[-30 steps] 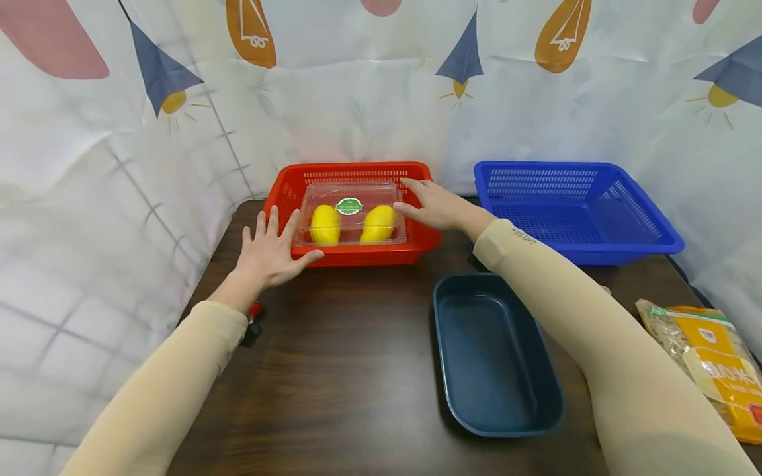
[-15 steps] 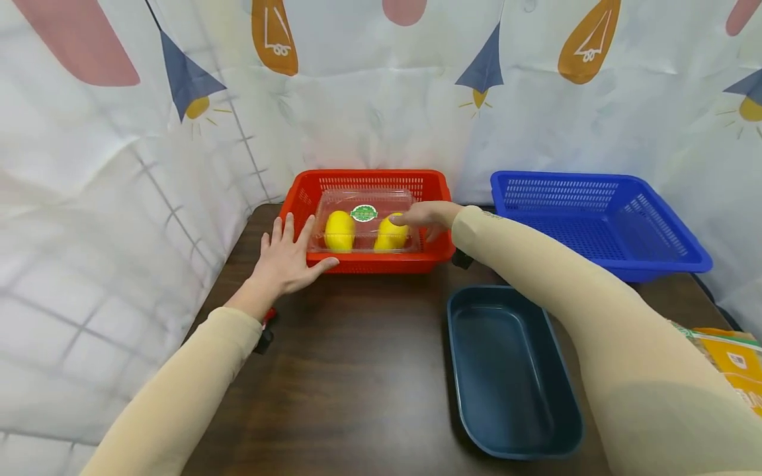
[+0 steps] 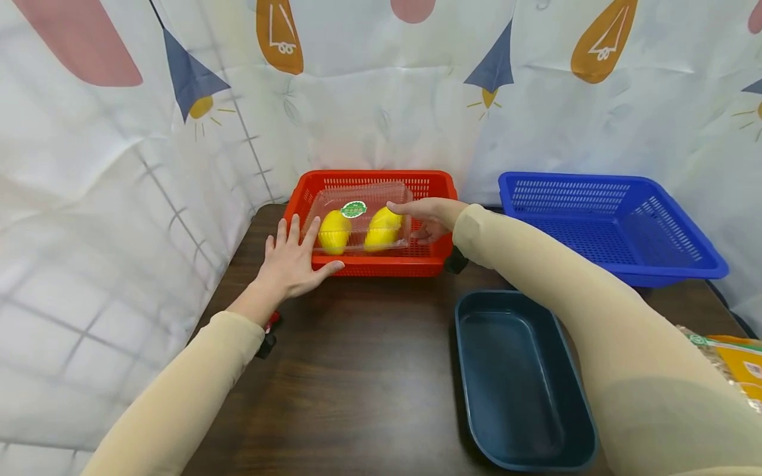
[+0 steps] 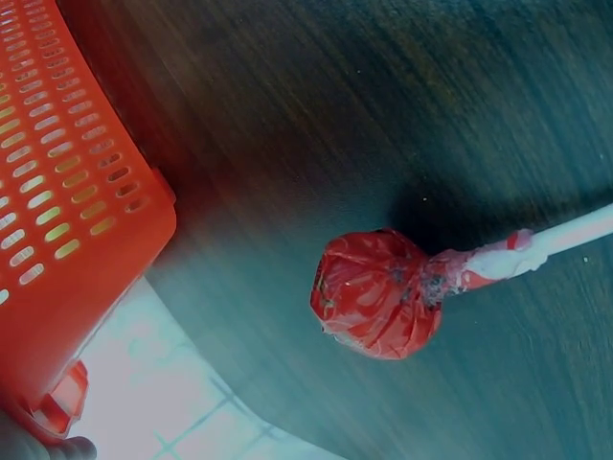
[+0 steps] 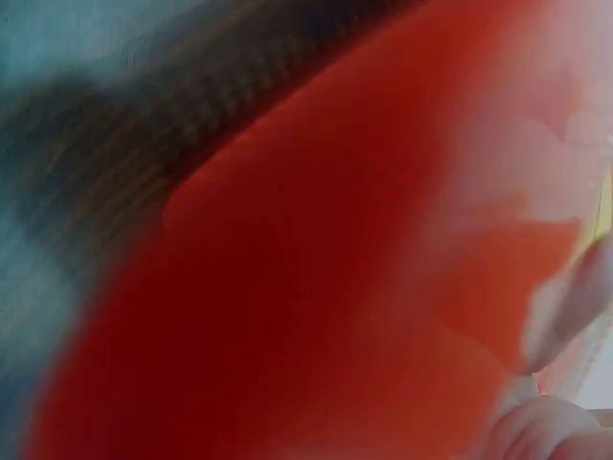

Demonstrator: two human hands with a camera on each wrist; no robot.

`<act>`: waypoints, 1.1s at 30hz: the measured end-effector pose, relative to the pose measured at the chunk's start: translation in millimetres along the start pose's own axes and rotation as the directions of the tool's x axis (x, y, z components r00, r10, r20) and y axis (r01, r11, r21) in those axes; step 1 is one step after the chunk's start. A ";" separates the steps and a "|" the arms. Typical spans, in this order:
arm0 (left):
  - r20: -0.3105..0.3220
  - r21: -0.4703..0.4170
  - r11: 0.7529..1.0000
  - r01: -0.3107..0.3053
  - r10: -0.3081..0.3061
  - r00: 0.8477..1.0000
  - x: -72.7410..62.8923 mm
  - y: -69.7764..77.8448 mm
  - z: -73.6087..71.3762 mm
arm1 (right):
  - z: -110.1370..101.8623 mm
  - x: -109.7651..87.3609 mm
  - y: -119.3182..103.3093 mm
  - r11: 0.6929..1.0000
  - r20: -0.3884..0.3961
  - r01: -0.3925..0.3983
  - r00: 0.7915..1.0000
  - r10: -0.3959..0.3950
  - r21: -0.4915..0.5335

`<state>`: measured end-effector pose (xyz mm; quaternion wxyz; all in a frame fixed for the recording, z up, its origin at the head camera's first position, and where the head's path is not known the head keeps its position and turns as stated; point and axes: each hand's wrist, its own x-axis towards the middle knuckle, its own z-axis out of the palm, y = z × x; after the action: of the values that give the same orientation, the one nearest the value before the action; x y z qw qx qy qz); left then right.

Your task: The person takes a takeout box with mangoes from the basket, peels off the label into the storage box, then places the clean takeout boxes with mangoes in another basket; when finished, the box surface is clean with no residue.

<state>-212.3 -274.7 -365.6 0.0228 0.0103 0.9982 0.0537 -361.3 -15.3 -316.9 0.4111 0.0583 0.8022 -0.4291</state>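
The left hand [image 3: 290, 263] splays palm down while the right hand [image 3: 433, 216] curls inward, thumb extended.

Glossy plastic over dark wood grain

The table [image 3: 357, 370] looks like dark wood, smooth, with streaky grain and a soft sheen. At the far side, the red basket [image 3: 381, 267] and, to its right, the blue basket [image 3: 613, 259] are smooth, perforated plastic. The box [image 3: 360, 223] in the red basket is thin, clear, glossy plastic; the 2 yellow fruits [image 3: 335, 233] inside look smooth. Near right, the dark tray [image 3: 524, 383] is smooth with a satin shine, its material unclear. On the far right, the bag [image 3: 738, 367] is shiny plastic film. On the left, the lollipop [image 4: 378, 295] has a crinkled, glossy red wrapper. The sleeves [image 3: 178, 390] are matt cloth.
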 end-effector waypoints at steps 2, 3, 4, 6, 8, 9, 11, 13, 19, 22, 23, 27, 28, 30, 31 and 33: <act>-0.002 0.003 1.000 -0.004 0.004 1.000 0.1 1.7 -0.5 | -0.3 1.0 1.3 0.999 0.009 0.001 1.000 -0.001 0.047; -0.003 0.001 1.000 -0.006 0.006 1.000 0.1 2.6 -0.8 | -0.3 1.2 1.7 0.998 0.012 -0.001 1.000 0.000 0.067; -0.005 0.001 1.000 -0.008 0.008 1.000 0.2 3.4 -1.0 | 0.0 1.1 1.9 0.996 0.020 0.000 1.000 -0.002 0.088; -0.009 0.000 1.000 -0.012 0.012 1.000 0.6 5.1 -1.4 | 0.4 0.5 2.0 0.993 0.036 0.005 0.999 -0.009 0.119; -0.013 -0.003 1.000 -0.017 0.017 1.000 1.2 6.7 -1.5 | 0.6 -1.2 1.6 0.990 0.038 0.008 0.999 -0.014 0.139; -0.015 -0.005 1.000 -0.020 0.020 1.000 1.6 7.5 -1.4 | 0.6 -2.5 1.2 0.990 0.034 0.010 0.999 -0.015 0.142; -0.019 -0.008 1.000 -0.023 0.023 1.000 2.3 9.0 -1.3 | 0.4 -5.0 0.2 0.990 0.024 0.014 1.000 -0.018 0.139; -0.019 -0.009 1.000 -0.022 0.022 1.000 2.7 9.9 -1.7 | -0.6 -8.8 -0.6 0.993 -0.007 0.026 1.000 -0.026 0.114; 0.000 -0.010 1.000 -0.013 0.013 1.000 2.4 10.3 -3.1 | -7.9 -23.7 2.2 0.996 -0.118 0.069 0.991 -0.062 0.054; 0.004 -0.008 1.000 -0.002 0.002 1.000 1.0 8.7 -2.7 | -14.7 -31.5 4.8 0.994 -0.134 0.102 0.986 -0.096 0.041; 0.003 -0.006 1.000 0.001 -0.001 1.000 0.4 7.7 -2.5 | -17.6 -34.0 5.3 0.992 -0.132 0.115 0.985 -0.109 0.042; 0.002 0.000 1.000 0.010 -0.010 1.000 -1.9 3.2 -1.0 | -30.2 -50.2 7.1 0.976 -0.098 0.193 0.978 -0.183 0.100; 0.003 0.003 1.000 0.008 -0.008 1.000 -1.9 3.1 -0.6 | -34.9 -56.4 9.0 0.968 -0.086 0.213 0.975 -0.203 0.133; 0.004 0.001 1.000 0.005 -0.005 1.000 -1.7 2.8 -0.6 | -43.9 -71.5 13.6 0.946 -0.066 0.250 0.968 -0.242 0.205; 0.005 0.001 1.000 0.004 -0.004 1.000 -1.6 2.5 -1.1 | -48.3 -79.5 16.3 0.932 -0.054 0.268 0.963 -0.263 0.244; 0.008 -0.003 1.000 0.000 0.000 1.000 -1.5 3.0 -1.3 | -56.2 -96.8 23.8 0.908 -0.045 0.297 0.954 -0.298 0.294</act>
<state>-210.9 -271.8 -363.9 0.0266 0.0107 0.9981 0.0551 -321.6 66.1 -246.9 0.3277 -0.0035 0.7277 -0.6025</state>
